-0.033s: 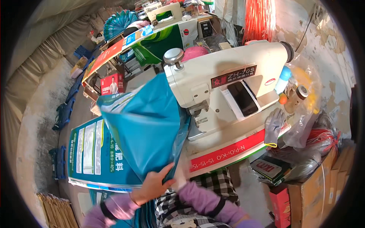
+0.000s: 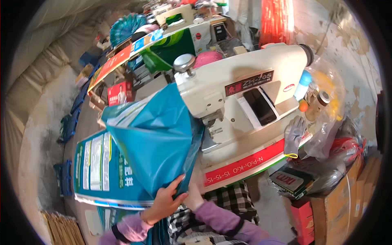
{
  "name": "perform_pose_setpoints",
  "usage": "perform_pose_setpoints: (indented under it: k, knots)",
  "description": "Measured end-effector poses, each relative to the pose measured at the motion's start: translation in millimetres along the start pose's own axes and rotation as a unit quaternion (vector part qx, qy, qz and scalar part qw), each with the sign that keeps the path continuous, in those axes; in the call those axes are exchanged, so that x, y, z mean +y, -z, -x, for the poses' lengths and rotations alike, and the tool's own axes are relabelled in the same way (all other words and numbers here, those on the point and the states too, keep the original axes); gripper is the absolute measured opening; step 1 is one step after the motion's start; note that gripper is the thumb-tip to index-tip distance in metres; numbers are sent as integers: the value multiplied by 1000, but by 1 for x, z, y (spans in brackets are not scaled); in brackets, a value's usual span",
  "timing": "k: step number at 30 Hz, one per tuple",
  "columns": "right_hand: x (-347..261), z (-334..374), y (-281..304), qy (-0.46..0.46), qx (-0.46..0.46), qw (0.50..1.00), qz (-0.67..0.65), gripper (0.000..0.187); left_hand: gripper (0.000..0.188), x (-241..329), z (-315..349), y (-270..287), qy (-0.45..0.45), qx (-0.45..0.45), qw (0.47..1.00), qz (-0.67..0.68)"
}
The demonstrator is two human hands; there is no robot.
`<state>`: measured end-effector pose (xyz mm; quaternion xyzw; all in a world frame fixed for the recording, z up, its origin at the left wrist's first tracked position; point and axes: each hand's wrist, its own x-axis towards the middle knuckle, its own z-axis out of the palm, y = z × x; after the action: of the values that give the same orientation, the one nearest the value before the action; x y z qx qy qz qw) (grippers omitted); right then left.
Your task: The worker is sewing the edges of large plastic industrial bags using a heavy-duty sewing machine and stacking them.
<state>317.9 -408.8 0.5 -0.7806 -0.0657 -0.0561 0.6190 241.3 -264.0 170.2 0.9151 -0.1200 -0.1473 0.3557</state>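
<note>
A large blue plastic sack (image 2: 157, 143) lies folded over against the left end of a white sewing machine (image 2: 241, 77), its corner hanging toward me. My left hand (image 2: 165, 203) is closed on the sack's near edge, thumb and index finger showing on top. Beside it, my right hand (image 2: 194, 199) grips the same edge from the right; its fingertips are partly hidden by the plastic. Under the folded part is a pile of printed blue sacks (image 2: 96, 163). The machine's presser foot and needle area (image 2: 214, 132) stand just right of the sack.
A phone (image 2: 260, 107) rests on the machine bed. Along its right end are a grey glove (image 2: 295, 136), a jar (image 2: 319, 105) and a blue bottle (image 2: 303, 85). Cardboard (image 2: 339, 204) stands at lower right. Blue plastic crates or pallets (image 2: 65, 175) line the left wall.
The sack's upper fold has shifted slightly and creased, while my right hand, blurred before, is sharper beside the edge. My left hand keeps its hold. The whole view has tilted a little.
</note>
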Motion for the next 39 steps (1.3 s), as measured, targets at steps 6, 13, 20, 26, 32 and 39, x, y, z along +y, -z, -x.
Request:
perform_pose_setpoints:
  k: [6, 13, 20, 26, 32, 39]
  knots:
    - [-73, 25, 31, -233, 40, 790, -566, 40, 80, -5, -28, -14, 45, 24, 932, 359]
    - [-33, 35, 30, -259, 50, 844, -468, 49, 24, 63, -63, 18, -19, -245, 966, -81]
    - [-69, 128, -10, -286, -33, 882, -372, 49, 27, 60, -111, 2, -391, -316, 812, -298]
    - [-107, 126, 70, -223, -32, 946, -233, 46, 31, 61, -1, 4, -221, -403, 795, -395]
    - [-87, 93, 47, -150, 22, 988, -23, 60, 22, 65, -8, -3, -314, -396, 785, -359]
    - [-107, 111, 60, -217, -46, 973, 62, 70, 33, 90, -138, 38, -303, -437, 592, -605]
